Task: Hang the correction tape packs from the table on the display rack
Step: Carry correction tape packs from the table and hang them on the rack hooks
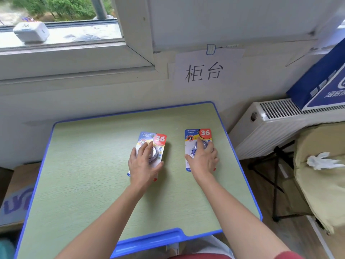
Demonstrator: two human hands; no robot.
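Two carded correction tape packs lie flat on the green table (93, 165), each with a red "36" badge at its top. My left hand (143, 163) covers the left pack (160, 139), fingers over the plastic blister and thumb against the card's right edge. Over the right pack (190, 136) lies my right hand (203, 159), thumb at the card's left edge and index finger stretched up across the blister. Both packs rest on the tabletop. No display rack is in view.
The table has a raised blue rim and stands against a wall under a window. A paper sign (205, 70) hangs on the wall. A white radiator (280, 124) with a blue box (321, 83) on it is at the right, beside a beige cushioned seat (321, 174).
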